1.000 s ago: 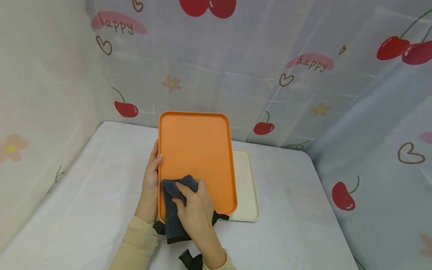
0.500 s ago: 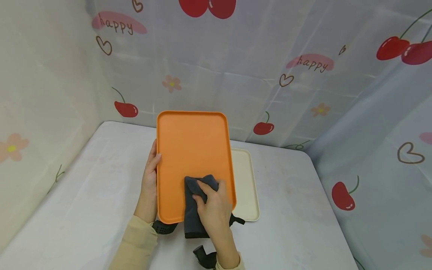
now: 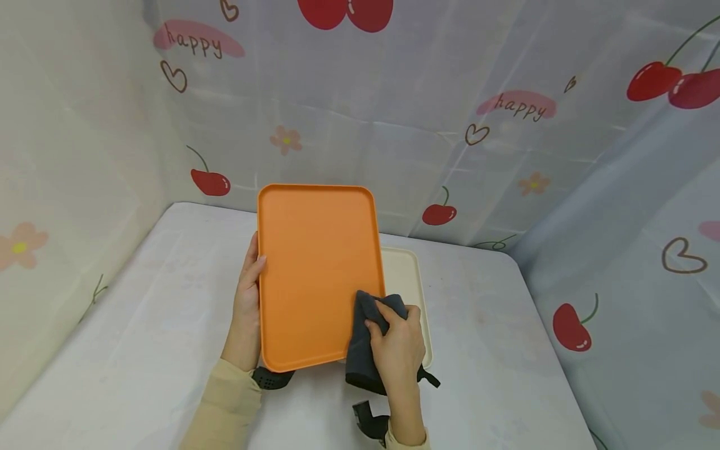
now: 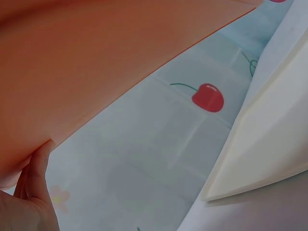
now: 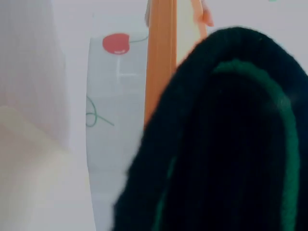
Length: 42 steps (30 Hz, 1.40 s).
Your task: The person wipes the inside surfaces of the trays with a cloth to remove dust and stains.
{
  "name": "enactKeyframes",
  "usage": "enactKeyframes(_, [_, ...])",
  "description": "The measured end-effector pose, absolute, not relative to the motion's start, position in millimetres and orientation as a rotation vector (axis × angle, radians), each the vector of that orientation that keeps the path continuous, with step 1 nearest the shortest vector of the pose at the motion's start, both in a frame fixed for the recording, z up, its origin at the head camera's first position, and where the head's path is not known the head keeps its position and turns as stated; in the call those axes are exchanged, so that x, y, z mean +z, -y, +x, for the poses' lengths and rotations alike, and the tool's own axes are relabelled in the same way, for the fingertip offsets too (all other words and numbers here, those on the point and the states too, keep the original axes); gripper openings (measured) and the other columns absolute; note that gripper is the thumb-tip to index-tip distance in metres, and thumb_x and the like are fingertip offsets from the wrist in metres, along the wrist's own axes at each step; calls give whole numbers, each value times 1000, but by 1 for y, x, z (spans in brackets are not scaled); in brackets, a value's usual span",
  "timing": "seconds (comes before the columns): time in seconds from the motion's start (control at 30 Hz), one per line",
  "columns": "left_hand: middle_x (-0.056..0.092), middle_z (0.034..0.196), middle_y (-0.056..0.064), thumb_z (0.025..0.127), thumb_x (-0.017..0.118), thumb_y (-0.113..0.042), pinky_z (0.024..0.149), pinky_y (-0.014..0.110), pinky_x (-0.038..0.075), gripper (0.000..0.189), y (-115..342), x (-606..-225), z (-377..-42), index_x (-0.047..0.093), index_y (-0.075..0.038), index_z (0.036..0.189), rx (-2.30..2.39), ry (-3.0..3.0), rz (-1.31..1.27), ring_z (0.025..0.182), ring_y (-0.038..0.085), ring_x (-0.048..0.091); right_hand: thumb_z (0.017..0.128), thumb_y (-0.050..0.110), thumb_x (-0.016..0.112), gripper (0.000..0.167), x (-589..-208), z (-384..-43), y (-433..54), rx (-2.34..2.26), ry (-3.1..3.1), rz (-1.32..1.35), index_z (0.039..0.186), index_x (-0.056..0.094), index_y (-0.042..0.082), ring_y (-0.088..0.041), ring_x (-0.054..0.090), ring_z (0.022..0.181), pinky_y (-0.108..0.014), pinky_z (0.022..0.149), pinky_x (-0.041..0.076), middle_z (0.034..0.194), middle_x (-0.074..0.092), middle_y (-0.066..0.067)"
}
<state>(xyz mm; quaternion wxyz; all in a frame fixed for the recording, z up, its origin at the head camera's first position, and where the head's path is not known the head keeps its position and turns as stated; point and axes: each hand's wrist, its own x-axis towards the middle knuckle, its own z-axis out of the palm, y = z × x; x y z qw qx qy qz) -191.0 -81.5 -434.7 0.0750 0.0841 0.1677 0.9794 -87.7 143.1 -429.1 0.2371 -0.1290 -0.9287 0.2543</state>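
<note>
My left hand (image 3: 247, 306) grips the left edge of an orange rectangular tray (image 3: 317, 269), thumb on the front rim and the other fingers behind. The tray is held up, tilted toward me; its underside (image 4: 96, 62) fills the top of the left wrist view. In my right hand (image 3: 398, 344) a dark grey cloth (image 3: 362, 356) is pinched in folds, lying over the tray's lower right corner and hanging below it. Up close in the right wrist view, the folded cloth (image 5: 231, 144) hides most of the hand and part of the tray edge (image 5: 161, 57).
A cream tray (image 3: 407, 275) lies on the white table (image 3: 478, 350) behind the orange one, partly hidden by it. Around the table hang white curtains (image 3: 360, 94) printed with cherries and hearts. Black wrist straps (image 3: 272, 378) sit by both wrists.
My right hand has slid the cloth rightward across the lower part of the orange tray, from its left side to its right edge. The tray has shifted slightly left in my left hand.
</note>
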Motion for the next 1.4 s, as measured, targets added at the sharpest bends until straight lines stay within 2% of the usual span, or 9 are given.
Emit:
enactKeyframes(0.33, [59,134,-5,105,36,-6,95,25,53,55,81,-435,-190,25,-26,155,2929,-548,208,115,12,62,75,22,85,37,-434,-87,-145,708,2535,-366,111,76,22,-30,63,85,-43,62,52,106,57,-14])
enactKeyframes(0.47, [59,135,-6,105,36,-6,95,25,52,52,82,-434,-190,30,-26,153,2930,-533,217,116,12,61,76,22,84,37,-435,-87,-143,712,2536,-360,112,76,21,-31,63,84,-43,62,52,107,56,-15])
enactKeyframes(0.7, [62,132,-2,105,32,-5,95,27,54,45,82,-434,-192,47,-25,142,2944,-477,251,115,15,63,78,24,83,39,-435,-86,-138,714,2551,-370,115,75,18,-31,63,83,-42,62,52,107,56,-16])
enactKeyframes(0.97, [62,132,-3,105,34,-5,94,26,54,45,83,-434,-192,45,-26,143,2951,-491,215,114,14,63,78,27,83,39,-434,-86,-130,699,2557,-357,115,75,17,-30,63,83,-42,61,53,106,55,-16])
enactKeyframes(1.1, [62,132,-2,105,34,-5,94,26,54,47,82,-433,-192,42,-25,146,2950,-493,203,114,14,64,78,26,83,38,-434,-86,-126,690,2561,-340,114,75,17,-30,63,82,-41,60,53,104,55,-16])
enactKeyframes(1.3, [58,136,-8,105,35,-9,97,22,50,55,81,-433,-192,24,-27,156,2920,-668,145,117,9,59,77,26,84,39,-433,-86,-114,698,2575,-279,114,75,16,-29,64,82,-41,60,54,105,55,-16])
enactKeyframes(1.4, [55,138,-10,105,36,-10,97,21,49,56,81,-434,-193,21,-27,157,2902,-729,123,118,8,57,76,25,84,39,-431,-86,-106,705,2582,-235,113,75,16,-28,63,85,-41,62,54,106,56,-16])
